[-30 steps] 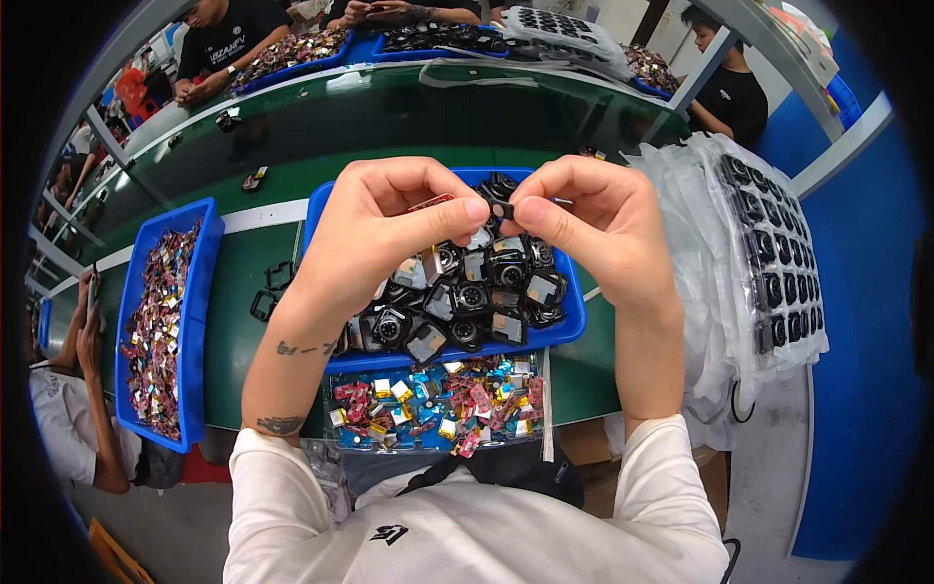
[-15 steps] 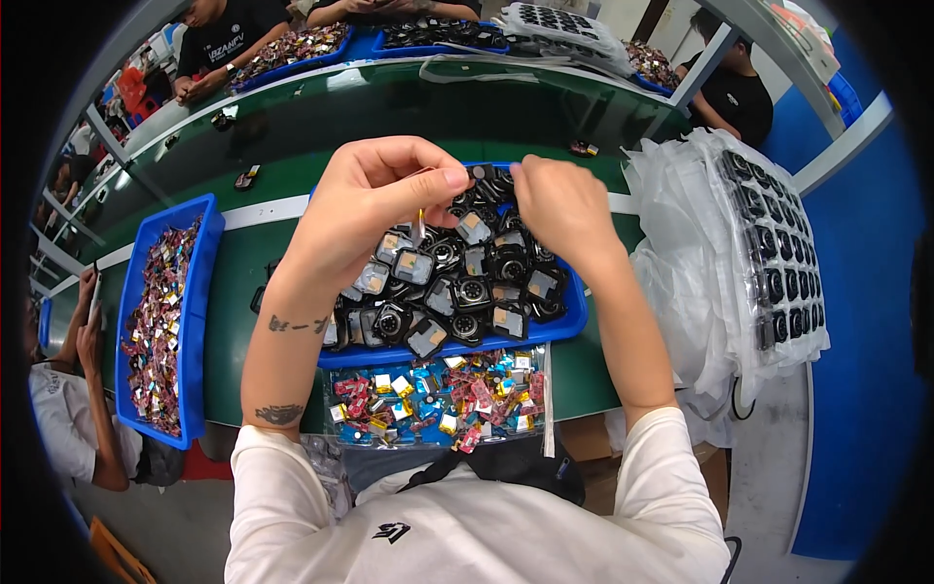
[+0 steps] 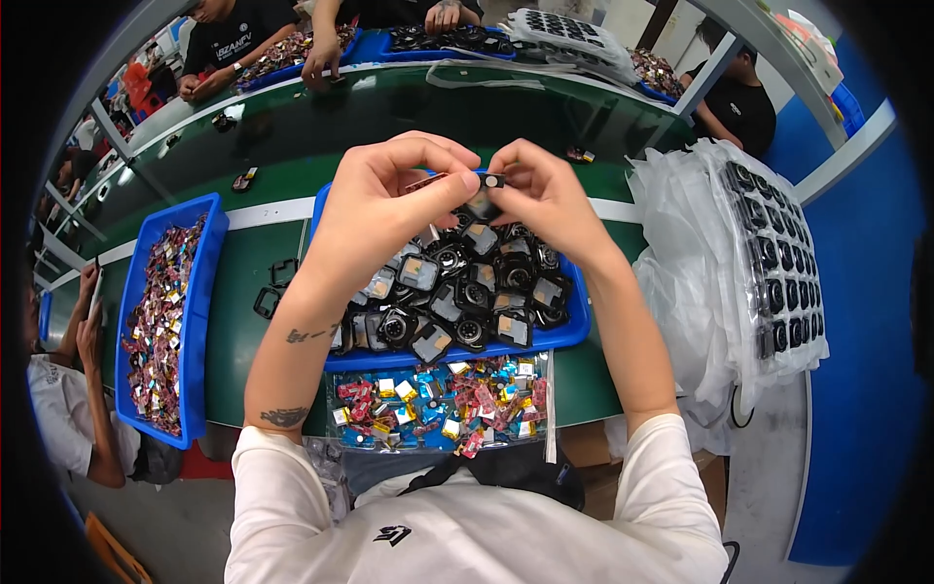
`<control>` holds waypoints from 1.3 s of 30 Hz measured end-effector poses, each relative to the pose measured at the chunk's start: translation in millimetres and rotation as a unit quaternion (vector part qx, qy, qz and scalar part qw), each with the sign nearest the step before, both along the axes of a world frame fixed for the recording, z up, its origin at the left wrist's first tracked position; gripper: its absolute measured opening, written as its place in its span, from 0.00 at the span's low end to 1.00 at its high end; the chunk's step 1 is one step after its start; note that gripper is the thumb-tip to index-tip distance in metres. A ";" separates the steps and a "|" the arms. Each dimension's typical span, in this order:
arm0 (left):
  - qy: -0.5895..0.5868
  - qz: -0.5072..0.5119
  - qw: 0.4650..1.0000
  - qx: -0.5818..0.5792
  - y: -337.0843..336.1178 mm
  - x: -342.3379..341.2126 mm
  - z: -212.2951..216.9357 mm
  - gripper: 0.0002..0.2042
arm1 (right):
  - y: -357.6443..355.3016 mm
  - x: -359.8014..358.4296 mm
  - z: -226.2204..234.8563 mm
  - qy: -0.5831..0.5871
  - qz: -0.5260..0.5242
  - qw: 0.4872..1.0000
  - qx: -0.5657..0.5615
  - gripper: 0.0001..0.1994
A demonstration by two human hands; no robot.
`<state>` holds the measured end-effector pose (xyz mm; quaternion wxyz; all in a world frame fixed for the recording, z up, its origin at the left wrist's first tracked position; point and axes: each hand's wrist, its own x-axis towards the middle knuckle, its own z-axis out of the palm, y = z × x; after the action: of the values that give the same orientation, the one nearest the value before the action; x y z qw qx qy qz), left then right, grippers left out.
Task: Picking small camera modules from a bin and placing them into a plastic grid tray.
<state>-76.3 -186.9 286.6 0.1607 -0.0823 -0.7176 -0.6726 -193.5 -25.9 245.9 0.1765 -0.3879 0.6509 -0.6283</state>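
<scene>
Head view: the left hand (image 3: 404,195) keeps a narrow pinch on a small red circuit board (image 3: 424,182), held above the blue tray (image 3: 574,329) full of black watch cases (image 3: 474,297). Half a second ago the right hand (image 3: 547,200) was farther from it; now it is back close beside the left fingertips, thumb and fingers bent. Between the two hands sit a small black part (image 3: 493,181) with a round disc and, just below, a blurred dark piece (image 3: 484,206); I cannot tell whether the right fingers grip either. Across the table, a co-worker's hand (image 3: 321,64) now reaches down over the edge.
</scene>
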 end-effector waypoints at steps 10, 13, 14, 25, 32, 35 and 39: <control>0.020 0.094 0.980 -0.172 0.7 -2.2 -6.4 0.06 | -0.6 23.6 13.3 -0.034 -0.007 0.997 -0.069 0.18; 0.028 0.132 0.969 -0.206 1.7 -3.3 -6.9 0.06 | -1.6 28.8 12.6 -0.007 -0.011 0.997 -0.070 0.16; 0.027 0.132 0.969 -0.206 1.3 -3.6 -7.1 0.06 | -2.1 30.6 12.2 0.000 -0.020 0.997 -0.076 0.15; 0.021 0.134 0.970 -0.202 2.1 -3.3 -9.3 0.06 | -0.9 41.5 16.7 0.075 -0.067 0.994 -0.037 0.13; 0.048 0.148 0.973 -0.171 12.6 -0.5 -12.6 0.05 | -8.7 42.9 5.0 0.097 -0.109 0.979 -0.142 0.11; 0.034 0.109 0.986 -0.118 15.8 -1.4 -10.2 0.05 | 0.8 42.1 15.5 0.059 -0.138 0.981 -0.123 0.10; 0.080 0.157 0.977 -0.123 17.2 6.9 -3.2 0.05 | 6.2 38.4 25.1 0.015 -0.110 0.988 -0.111 0.10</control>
<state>-69.4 -169.7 283.4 0.3099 -0.0417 -0.7836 -0.5368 -155.1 -19.8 270.9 0.0522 -0.3403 0.6188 -0.7060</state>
